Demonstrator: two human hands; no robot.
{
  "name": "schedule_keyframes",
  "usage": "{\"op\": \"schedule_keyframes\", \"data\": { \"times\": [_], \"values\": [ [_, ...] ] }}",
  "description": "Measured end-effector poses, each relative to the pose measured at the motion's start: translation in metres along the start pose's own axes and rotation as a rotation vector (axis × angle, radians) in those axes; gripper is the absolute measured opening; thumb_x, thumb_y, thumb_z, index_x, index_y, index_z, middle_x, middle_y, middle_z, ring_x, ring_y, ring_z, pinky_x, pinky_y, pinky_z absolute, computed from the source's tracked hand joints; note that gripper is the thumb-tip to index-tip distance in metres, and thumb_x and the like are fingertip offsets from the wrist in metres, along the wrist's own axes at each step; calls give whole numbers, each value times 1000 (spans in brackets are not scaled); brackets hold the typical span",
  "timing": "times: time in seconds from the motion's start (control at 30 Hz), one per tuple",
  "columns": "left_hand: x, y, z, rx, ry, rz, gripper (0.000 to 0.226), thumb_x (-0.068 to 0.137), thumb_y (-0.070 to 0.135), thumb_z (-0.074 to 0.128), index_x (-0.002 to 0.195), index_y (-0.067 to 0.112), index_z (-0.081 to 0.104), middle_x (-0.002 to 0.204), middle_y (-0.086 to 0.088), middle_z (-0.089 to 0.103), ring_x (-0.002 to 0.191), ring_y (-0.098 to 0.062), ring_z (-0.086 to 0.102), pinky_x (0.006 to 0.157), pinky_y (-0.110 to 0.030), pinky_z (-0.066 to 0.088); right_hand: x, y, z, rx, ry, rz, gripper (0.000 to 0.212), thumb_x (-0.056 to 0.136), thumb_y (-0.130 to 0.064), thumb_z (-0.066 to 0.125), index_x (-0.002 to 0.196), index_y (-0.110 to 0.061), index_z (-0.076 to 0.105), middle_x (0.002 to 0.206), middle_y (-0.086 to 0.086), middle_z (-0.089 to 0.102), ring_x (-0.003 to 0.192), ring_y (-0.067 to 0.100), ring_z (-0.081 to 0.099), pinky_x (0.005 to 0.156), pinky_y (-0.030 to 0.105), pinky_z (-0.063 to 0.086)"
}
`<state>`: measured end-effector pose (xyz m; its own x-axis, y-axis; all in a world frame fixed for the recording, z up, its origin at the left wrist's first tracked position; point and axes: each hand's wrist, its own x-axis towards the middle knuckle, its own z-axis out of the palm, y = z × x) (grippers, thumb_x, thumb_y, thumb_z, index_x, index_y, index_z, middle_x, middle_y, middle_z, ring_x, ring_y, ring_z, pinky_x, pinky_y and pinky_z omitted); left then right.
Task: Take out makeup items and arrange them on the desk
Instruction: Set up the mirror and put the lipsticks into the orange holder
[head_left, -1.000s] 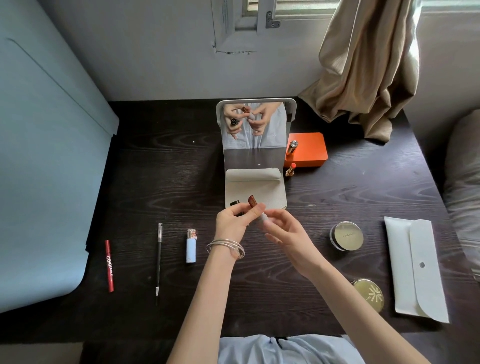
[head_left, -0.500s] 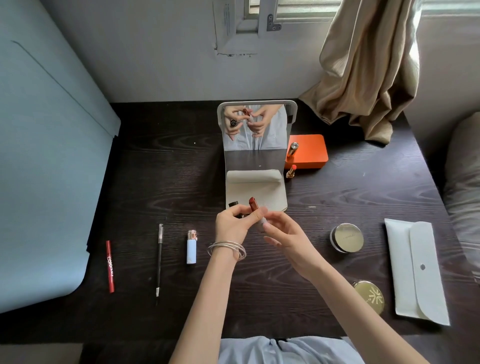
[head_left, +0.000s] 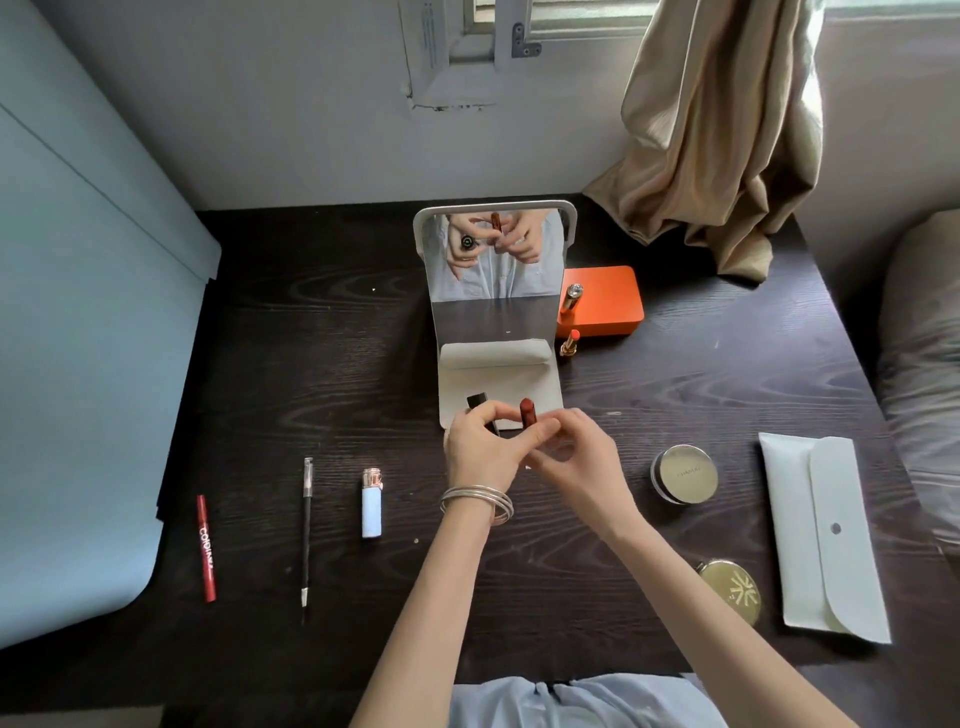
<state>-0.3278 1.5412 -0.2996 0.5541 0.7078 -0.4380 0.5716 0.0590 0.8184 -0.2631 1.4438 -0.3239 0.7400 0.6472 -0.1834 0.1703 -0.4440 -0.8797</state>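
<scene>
On the dark desk (head_left: 322, 364), past our fingers, stands the mirror (head_left: 493, 260); the white pouch (head_left: 821, 535) lies well to their right. We are mid-step on one item: our left hand (head_left: 480, 452) and right hand (head_left: 576, 462) meet above the desk, fingers pinching an opened red lipstick (head_left: 527, 413) upright between them, while the left also curls round what is probably its black cap (head_left: 478, 402). Next, we judge, comes capping it and laying it beside the white lighter-shaped tube (head_left: 371, 504).
</scene>
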Motion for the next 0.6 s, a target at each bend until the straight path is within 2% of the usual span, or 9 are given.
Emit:
{"op": "schedule_keyframes", "data": {
  "times": [0.07, 0.13, 0.17, 0.23, 0.33, 0.43, 0.5, 0.6],
  "values": [
    [5, 6, 3, 18, -73, 13, 36, 65, 46, 78, 97, 35, 64, 113, 0, 57, 109, -15, 49, 79, -21, 43, 10, 4, -9, 35, 78, -5, 19, 76, -9, 74, 87, -19, 63, 90, -2, 62, 80, 11, 62, 73, 18, 50],
    [11, 11, 6, 13, -145, 7, 40, 76, 38, 73, 115, 31, 61, 118, -1, 52, 105, -12, 50, 65, -5, 43, 26, 11, -21, 39, 187, 11, 21, 75, -4, 73, 88, -19, 64, 91, 1, 64, 76, 6, 61, 70, 7, 45],
    [14, 11, 9, 23, -169, -6, 37, 83, 30, 67, 119, 29, 60, 119, -2, 52, 104, -11, 51, 62, -3, 42, 35, 16, -28, 25, 241, 28, 20, 75, -5, 74, 90, -16, 67, 92, 1, 63, 76, 4, 60, 70, 5, 44],
    [21, 9, 13, 64, -200, -25, 36, 90, 14, 55, 123, 29, 57, 123, -3, 53, 98, -10, 53, 63, -8, 40, 57, 30, -39, -20, 324, 73, 20, 75, -8, 75, 95, -11, 70, 95, 2, 61, 80, 8, 60, 72, 5, 43],
    [28, 4, 19, 70, -247, -80, 44, 93, 3, 45, 129, 25, 54, 122, -2, 54, 91, -8, 52, 59, -10, 43, 87, 53, -48, -49, 360, 143, 24, 78, -10, 74, 102, -11, 71, 99, 3, 59, 86, 10, 59, 78, 16, 44],
    [36, 2, 25, 17, -272, -133, 50, 92, -1, 45, 135, 25, 48, 114, 0, 52, 80, -9, 53, 67, -15, 49, 112, 75, -48, -68, 342, 189, 23, 78, -10, 73, 101, -10, 71, 98, 3, 60, 91, 16, 61, 82, 20, 45],
    [42, 1, 28, -63, -280, -185, 54, 91, -4, 46, 136, 26, 46, 112, -2, 52, 74, -9, 53, 75, -24, 53, 126, 88, -44, -94, 330, 218, 22, 78, -11, 73, 100, -10, 71, 100, 6, 61, 92, 19, 61, 87, 29, 49],
    [47, 0, 32, -64, -286, -191, 43, 89, -3, 51, 124, 22, 56, 109, -2, 54, 75, -10, 58, 80, -28, 54, 138, 103, -38, -125, 342, 245, 22, 79, -11, 72, 101, -9, 70, 103, 8, 61, 96, 24, 61, 91, 35, 48]
  ]
}}
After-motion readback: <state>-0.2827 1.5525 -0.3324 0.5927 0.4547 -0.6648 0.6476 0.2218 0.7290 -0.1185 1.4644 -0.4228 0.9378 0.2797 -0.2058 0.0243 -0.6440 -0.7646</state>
